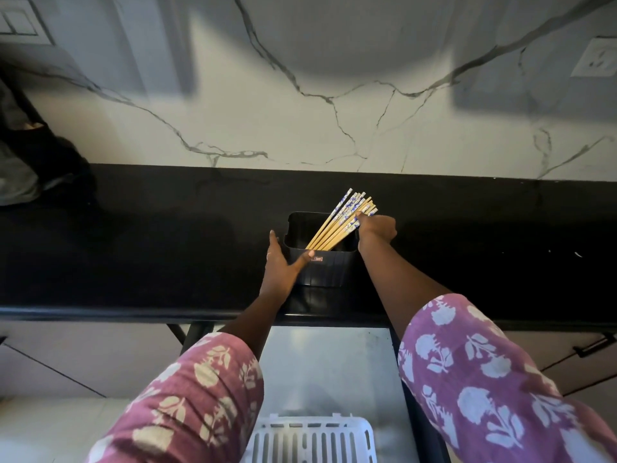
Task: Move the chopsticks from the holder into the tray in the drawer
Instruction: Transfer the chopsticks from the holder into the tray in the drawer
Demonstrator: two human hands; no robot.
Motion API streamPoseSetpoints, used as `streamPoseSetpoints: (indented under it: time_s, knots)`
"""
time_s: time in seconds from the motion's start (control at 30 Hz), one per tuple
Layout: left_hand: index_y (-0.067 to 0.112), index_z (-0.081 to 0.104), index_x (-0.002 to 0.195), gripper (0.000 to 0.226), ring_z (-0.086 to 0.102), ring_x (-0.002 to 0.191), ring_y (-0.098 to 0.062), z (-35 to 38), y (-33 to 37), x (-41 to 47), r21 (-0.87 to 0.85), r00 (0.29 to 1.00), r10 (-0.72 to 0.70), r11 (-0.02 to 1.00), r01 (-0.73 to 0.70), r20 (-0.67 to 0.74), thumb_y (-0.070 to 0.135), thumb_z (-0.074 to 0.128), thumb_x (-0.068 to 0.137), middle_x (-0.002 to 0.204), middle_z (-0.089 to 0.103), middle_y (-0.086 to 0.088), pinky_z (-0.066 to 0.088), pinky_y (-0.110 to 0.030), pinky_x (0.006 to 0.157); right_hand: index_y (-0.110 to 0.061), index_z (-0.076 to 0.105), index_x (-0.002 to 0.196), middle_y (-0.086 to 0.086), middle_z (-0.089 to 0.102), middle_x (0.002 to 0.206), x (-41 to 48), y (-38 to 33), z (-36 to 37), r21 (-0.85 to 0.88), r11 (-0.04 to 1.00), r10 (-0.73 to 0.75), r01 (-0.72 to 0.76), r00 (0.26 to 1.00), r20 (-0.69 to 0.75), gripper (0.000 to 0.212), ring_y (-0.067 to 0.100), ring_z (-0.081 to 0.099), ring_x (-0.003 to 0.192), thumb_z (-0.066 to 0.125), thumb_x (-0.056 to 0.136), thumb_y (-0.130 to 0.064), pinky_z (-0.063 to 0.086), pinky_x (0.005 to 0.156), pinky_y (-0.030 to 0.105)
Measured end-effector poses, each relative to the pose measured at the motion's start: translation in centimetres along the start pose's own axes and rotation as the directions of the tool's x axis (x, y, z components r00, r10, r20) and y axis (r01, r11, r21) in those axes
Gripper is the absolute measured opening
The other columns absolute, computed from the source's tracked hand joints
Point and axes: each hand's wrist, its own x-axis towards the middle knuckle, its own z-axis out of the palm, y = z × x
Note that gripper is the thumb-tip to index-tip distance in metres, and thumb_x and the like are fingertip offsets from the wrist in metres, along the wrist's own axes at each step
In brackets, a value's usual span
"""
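A black rectangular holder (329, 269) stands on the black countertop (133, 248). A bundle of several wooden chopsticks (337, 225) with blue-and-white tops leans out of it toward the upper right. My left hand (282, 264) grips the holder's left side, thumb on its front rim. My right hand (375, 228) is closed around the upper part of the chopstick bundle at the holder's right rim. Below the counter edge the drawer (334, 372) stands pulled out, with a white slotted tray (312, 441) at its near end.
A white marble wall with grey veins rises behind the counter. A dark bundle (36, 155) lies at the counter's far left. A wall socket (597, 58) sits at the upper right. A drawer handle (594, 345) shows at the right.
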Motion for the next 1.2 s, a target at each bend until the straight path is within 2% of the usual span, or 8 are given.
streamPoseSetpoints:
  time_s: [0.1, 0.2, 0.47, 0.57, 0.7, 0.87, 0.97, 1.2]
  knots:
    - [0.013, 0.009, 0.15, 0.108, 0.021, 0.145, -0.027, -1.9, -2.2, -1.0, 0.334, 0.999, 0.042, 0.942, -0.042, 0.008, 0.054, 0.07, 0.072, 0.156, 0.023, -0.01, 0.018, -0.048, 0.119, -0.002, 0.068, 0.104, 0.018, 0.069, 0.111, -0.2, -0.4, -0.3, 0.032, 0.999, -0.012, 0.013, 1.0, -0.019, 0.029, 0.033, 0.068, 0.099, 0.074, 0.078, -0.015, 0.058, 0.085, 0.04]
    - [0.01, 0.009, 0.15, 0.109, 0.015, 0.146, -0.03, -4.0, -4.9, -2.0, 0.673, 1.0, 0.026, 0.739, -0.022, 0.003, 0.068, 0.059, 0.073, 0.158, 0.017, -0.012, 0.013, -0.047, 0.119, 0.0, 0.067, 0.104, 0.018, 0.07, 0.108, -0.6, -1.0, -0.7, 0.045, 0.998, -0.051, 0.053, 0.997, -0.057, 0.023, 0.031, 0.069, 0.095, 0.069, 0.082, -0.009, 0.056, 0.077, 0.033]
    - [0.016, 0.0, 0.151, 0.087, -0.006, 0.147, -0.032, -7.1, -9.2, -3.9, 0.831, 0.983, -0.179, 0.552, 0.066, 0.041, 0.066, 0.033, 0.088, 0.16, -0.005, -0.012, 0.004, -0.045, 0.119, 0.001, 0.071, 0.096, 0.02, 0.073, 0.094, -1.1, -2.1, -2.8, 0.083, 0.979, -0.172, 0.184, 0.977, -0.128, 0.02, 0.03, 0.071, 0.086, 0.069, 0.083, -0.013, 0.06, 0.079, 0.043]
    - [0.013, 0.001, 0.151, 0.083, -0.006, 0.147, -0.032, -7.0, -8.3, -3.7, 0.816, 0.968, -0.247, 0.567, 0.114, 0.036, 0.062, 0.031, 0.091, 0.16, -0.005, -0.012, 0.003, -0.044, 0.118, 0.002, 0.071, 0.095, 0.02, 0.073, 0.091, -1.6, -2.6, -4.1, 0.118, 0.965, -0.215, 0.235, 0.963, -0.16, 0.02, 0.029, 0.071, 0.083, 0.069, 0.082, -0.014, 0.06, 0.077, 0.044]
    - [0.003, 0.011, 0.149, 0.074, 0.013, 0.145, -0.034, -6.7, -4.1, -3.3, 0.662, 0.976, -0.2, 0.721, 0.205, -0.084, 0.049, 0.036, 0.096, 0.156, 0.016, -0.018, 0.012, -0.045, 0.117, 0.002, 0.071, 0.088, 0.021, 0.072, 0.086, -2.8, -3.7, -6.2, 0.164, 0.935, -0.284, 0.315, 0.94, -0.187, 0.019, 0.03, 0.07, 0.081, 0.069, 0.083, -0.015, 0.06, 0.077, 0.047]
    - [0.002, 0.026, 0.145, 0.053, 0.023, 0.143, -0.029, -6.1, 3.5, -3.1, 0.521, 0.996, 0.084, 0.851, -0.069, -0.006, 0.026, 0.039, 0.1, 0.153, 0.028, -0.016, 0.017, -0.041, 0.117, 0.005, 0.07, 0.085, 0.021, 0.069, 0.078, -5.6, -6.4, -9.1, 0.295, 0.87, -0.355, 0.394, 0.918, -0.178, 0.018, 0.03, 0.069, 0.076, 0.068, 0.083, -0.013, 0.06, 0.078, 0.047]
    - [0.009, 0.037, 0.143, 0.046, 0.037, 0.136, -0.029, -5.4, 8.3, -3.7, 0.342, 0.978, 0.203, 0.917, -0.206, 0.045, 0.021, 0.043, 0.098, 0.147, 0.042, -0.014, 0.029, -0.036, 0.112, 0.006, 0.069, 0.09, 0.017, 0.065, 0.081, -8.3, -7.3, -10.0, 0.452, 0.807, -0.405, 0.379, 0.913, -0.043, 0.013, 0.025, 0.067, 0.077, 0.067, 0.084, -0.005, 0.061, 0.077, 0.042]
    - [0.013, 0.053, 0.132, 0.044, 0.055, 0.122, -0.022, -4.8, 14.7, -6.6, 0.16, 0.911, 0.349, 0.908, -0.387, 0.221, 0.026, 0.06, 0.09, 0.132, 0.058, -0.014, 0.039, -0.027, 0.103, 0.009, 0.064, 0.105, 0.017, 0.067, 0.091, -13.9, -7.3, -10.8, 0.464, 0.808, -0.498, 0.364, 0.842, 0.208, 0.022, 0.021, 0.068, 0.074, 0.063, 0.087, -0.004, 0.061, 0.068, 0.028]
